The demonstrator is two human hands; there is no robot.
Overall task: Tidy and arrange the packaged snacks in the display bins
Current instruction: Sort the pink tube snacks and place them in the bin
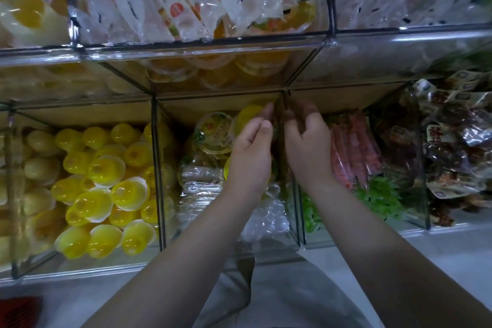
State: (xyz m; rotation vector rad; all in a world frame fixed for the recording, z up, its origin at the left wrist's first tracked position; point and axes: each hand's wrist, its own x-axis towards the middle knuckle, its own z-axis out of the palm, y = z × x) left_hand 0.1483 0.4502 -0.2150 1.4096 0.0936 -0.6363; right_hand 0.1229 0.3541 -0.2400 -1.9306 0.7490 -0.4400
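2 hands in the middle bin. L hand pinches 1 yellow cup at the back. R hand is curled by the glass wall; can't tell if it holds anything. Next bin: cup pile, too many to count.

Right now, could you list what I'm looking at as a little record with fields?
Left bin: yellow jelly cups, piled
Middle bin: lidded fruit cups, clear packs
Right bin: pink sticks, green packets
Far right: brown snack packs
Left hand: fingertips at a yellow cup; grip unclear
Right hand: fingers curled by the divider; holding unclear
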